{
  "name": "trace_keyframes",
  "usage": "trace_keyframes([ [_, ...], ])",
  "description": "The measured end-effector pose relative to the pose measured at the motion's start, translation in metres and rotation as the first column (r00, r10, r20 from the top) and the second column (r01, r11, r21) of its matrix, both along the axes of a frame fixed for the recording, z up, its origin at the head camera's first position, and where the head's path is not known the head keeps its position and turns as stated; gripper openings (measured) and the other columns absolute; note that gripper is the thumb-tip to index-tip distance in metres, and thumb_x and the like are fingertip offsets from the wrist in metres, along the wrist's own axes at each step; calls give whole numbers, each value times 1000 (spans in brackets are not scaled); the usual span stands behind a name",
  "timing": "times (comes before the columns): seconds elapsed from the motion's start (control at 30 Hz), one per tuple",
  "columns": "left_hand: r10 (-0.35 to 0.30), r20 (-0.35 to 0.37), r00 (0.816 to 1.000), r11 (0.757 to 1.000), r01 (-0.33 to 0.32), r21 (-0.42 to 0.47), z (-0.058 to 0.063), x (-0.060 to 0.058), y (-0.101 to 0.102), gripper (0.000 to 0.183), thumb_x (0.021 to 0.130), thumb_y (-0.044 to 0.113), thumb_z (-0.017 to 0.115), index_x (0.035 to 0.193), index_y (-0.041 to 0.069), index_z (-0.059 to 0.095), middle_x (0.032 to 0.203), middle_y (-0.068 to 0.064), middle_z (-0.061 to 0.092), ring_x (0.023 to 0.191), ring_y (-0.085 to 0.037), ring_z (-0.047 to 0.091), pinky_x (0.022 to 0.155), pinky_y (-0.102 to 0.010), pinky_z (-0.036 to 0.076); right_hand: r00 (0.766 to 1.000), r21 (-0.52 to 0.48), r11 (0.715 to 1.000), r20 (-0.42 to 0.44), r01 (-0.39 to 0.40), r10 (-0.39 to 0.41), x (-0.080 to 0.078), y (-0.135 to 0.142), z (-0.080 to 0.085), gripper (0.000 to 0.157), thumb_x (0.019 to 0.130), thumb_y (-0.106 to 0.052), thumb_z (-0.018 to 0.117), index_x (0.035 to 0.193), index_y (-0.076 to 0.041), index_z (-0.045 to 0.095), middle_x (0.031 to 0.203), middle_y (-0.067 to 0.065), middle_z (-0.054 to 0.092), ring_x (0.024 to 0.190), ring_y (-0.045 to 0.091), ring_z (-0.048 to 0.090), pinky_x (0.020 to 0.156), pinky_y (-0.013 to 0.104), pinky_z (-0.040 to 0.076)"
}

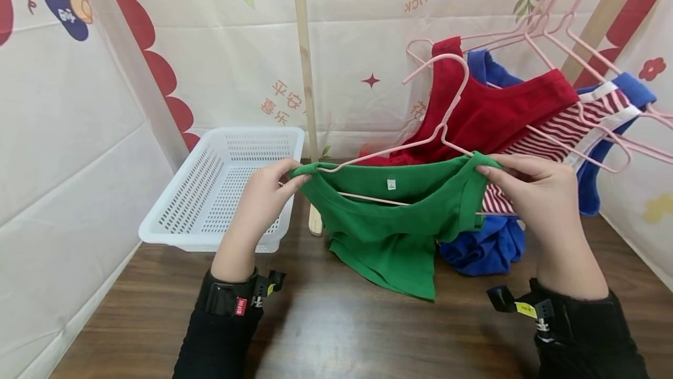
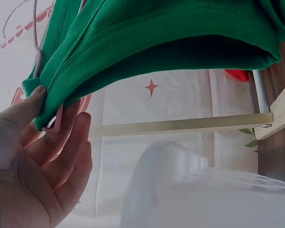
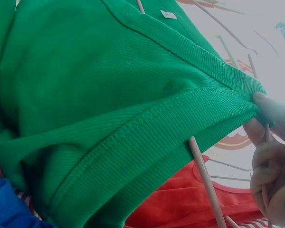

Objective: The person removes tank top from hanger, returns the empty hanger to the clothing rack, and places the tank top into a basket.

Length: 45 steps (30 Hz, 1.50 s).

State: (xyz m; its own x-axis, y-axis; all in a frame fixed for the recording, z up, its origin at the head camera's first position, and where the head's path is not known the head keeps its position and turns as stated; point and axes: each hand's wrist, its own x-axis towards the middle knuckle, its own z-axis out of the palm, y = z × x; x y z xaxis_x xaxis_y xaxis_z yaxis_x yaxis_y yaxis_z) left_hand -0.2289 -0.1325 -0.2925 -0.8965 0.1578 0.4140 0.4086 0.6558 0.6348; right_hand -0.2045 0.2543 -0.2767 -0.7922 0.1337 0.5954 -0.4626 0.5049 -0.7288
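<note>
A green sleeveless top [image 1: 389, 233] hangs between my hands with a pink hanger [image 1: 452, 98] inside its neckline, hook upward. My left hand [image 1: 265, 198] pinches the left shoulder strap between thumb and fingers; in the left wrist view the hanger's end [image 2: 58, 118] pokes out under that strap. At the other strap, my right hand [image 1: 544, 201] pinches the cloth near the neckline. The right wrist view shows a pink hanger rod [image 3: 206, 180] coming out through the armhole, and the right hand's fingers [image 3: 270, 164] curled beside the strap. A small white label [image 1: 391, 184] shows inside the collar.
A white perforated basket [image 1: 168, 239] stands at the left on the wooden table [image 1: 336, 332]. On the right, a red top [image 1: 489, 116], a striped one [image 1: 557, 134] and blue clothing hang on pink hangers. Blue cloth [image 1: 486, 247] bunches below. A wooden post [image 1: 305, 63] rises behind.
</note>
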Motion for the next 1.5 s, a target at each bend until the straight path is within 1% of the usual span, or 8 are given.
trace_keyframes([
  [0.23, -22, 58, 998, 998, 19, 54, -2, -2, -5, 15, 95, 24, 65, 102, 11, 69, 92, -2, 66, 90, -20, 61, 78, -41, 49, 999, -14, 1000, 48, 19, -18, 2, 3, -3, 24, 86, -9, 75, 108, 0, 74, 91, -17, 71, 69, 2, 62, 58, 12, 48],
  [0.5, -60, 75, 995, 989, 50, 136, -5, -8, -9, 16, 96, 24, 64, 100, 10, 68, 92, -4, 66, 88, -20, 60, 77, -39, 48, 997, -26, 999, 68, 34, -32, -1, 5, 0, 25, 86, -11, 75, 109, -1, 74, 88, -18, 71, 66, 1, 63, 59, 12, 49],
  [0.7, -117, 73, 991, 967, 97, 234, -5, -11, -12, 15, 95, 20, 65, 98, 6, 69, 84, -6, 67, 81, -20, 60, 74, -38, 49, 995, -50, 998, 95, 41, -36, -2, 5, 1, 25, 86, -11, 75, 110, -3, 74, 84, -19, 70, 64, 1, 62, 58, 11, 48],
  [1.0, -182, 84, 980, 913, 137, 385, -6, -11, -15, 23, 95, 19, 66, 108, 1, 71, 89, -9, 71, 78, -20, 66, 75, -32, 52, 992, -77, 996, 118, 41, -31, -3, 5, 1, 25, 86, -12, 75, 110, -5, 74, 83, -18, 71, 62, 0, 63, 57, 12, 49],
  [1.13, -179, 93, 979, 878, 117, 464, -7, -11, -14, 24, 94, 17, 66, 109, 0, 71, 91, -9, 71, 78, -19, 67, 76, -32, 54, 993, -89, 995, 111, 34, -24, -3, 5, 0, 26, 86, -11, 75, 111, -4, 74, 83, -17, 71, 61, 0, 63, 57, 12, 49],
  [1.2, -170, 98, 980, 853, 97, 513, -7, -12, -12, 25, 94, 16, 66, 110, -2, 71, 93, -8, 72, 78, -16, 68, 77, -32, 55, 993, -93, 995, 115, 37, -27, -4, 5, 0, 27, 86, -11, 75, 112, -4, 74, 83, -16, 71, 60, 1, 63, 57, 13, 49],
  [1.3, -163, 90, 982, 802, 79, 593, -7, -13, -7, 26, 94, 15, 66, 111, -4, 70, 94, -7, 72, 77, -14, 69, 78, -32, 55, 992, -116, 992, 125, 42, -27, -5, 5, 1, 27, 86, -13, 76, 112, -6, 74, 81, -14, 72, 59, 2, 62, 56, 13, 49],
  [1.5, -159, 71, 985, 676, 56, 735, -10, -14, 0, 25, 94, 10, 64, 110, -9, 69, 89, -7, 72, 75, -14, 70, 78, -32, 56, 992, -225, 974, 126, 11, 18, -4, 4, 0, 27, 85, -13, 77, 110, -4, 74, 77, -6, 71, 57, 6, 59, 54, 13, 48],
])
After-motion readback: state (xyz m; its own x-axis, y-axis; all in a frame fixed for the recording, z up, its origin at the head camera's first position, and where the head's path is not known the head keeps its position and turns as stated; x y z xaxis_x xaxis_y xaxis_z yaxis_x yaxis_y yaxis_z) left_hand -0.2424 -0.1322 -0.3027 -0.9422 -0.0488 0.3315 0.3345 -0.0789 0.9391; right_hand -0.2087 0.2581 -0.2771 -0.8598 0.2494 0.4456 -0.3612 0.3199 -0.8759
